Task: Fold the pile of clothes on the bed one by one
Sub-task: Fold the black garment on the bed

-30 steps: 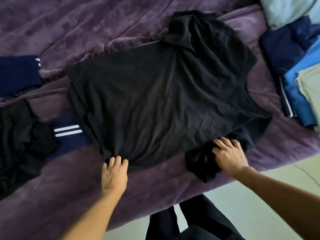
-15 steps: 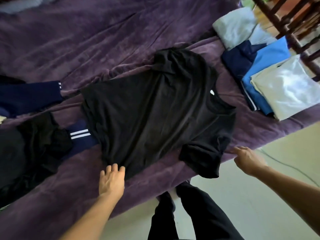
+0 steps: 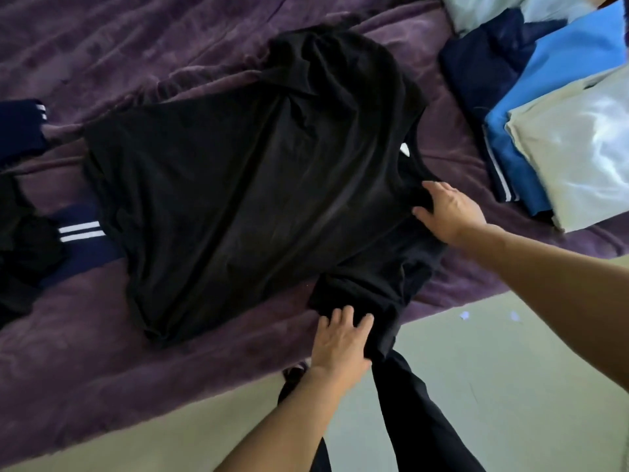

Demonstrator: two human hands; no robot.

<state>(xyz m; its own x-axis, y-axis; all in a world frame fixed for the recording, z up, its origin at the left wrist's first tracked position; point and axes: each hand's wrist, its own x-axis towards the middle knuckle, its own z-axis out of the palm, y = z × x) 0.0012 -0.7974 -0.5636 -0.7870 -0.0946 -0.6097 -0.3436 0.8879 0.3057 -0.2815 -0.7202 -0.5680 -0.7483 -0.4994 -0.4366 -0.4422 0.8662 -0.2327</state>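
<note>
**Near sleeve of the black T-shirt ready to turn in**

A black cotton T-shirt (image 3: 245, 185) lies spread on the purple plush blanket (image 3: 136, 46) that covers the bed, with its collar to the right and its hem to the left. Both hands are on the end nearest the person. The left hand (image 3: 342, 342) rests with its fingers nearly straight on the short near sleeve (image 3: 354, 294), which hangs partly over the bed's edge. No pinch shows. The right hand (image 3: 449, 211) lies spread on the shoulder just beside the collar, pressing the cloth flat rather than gripping it.

The step in hand looks like folding that sleeve in over the body. It would go best with the right hand pinning the shoulder as a hinge. The left hand would lift the sleeve's edge and lay it over in a straight line along the side, then smooth it out. The bunched far sleeve (image 3: 306, 56) probably needs flattening first.

To the right, well clear of the shirt, is a stack of folded clothes: a pale grey piece (image 3: 578, 148) over a bright blue one (image 3: 558, 56) and a navy one (image 3: 483, 69). To the left, a navy garment with two white stripes (image 3: 81, 240) runs under the shirt's hem, beside a crumpled black garment (image 3: 23, 253). The striped garment may drag along when the hem is folded.
</note>
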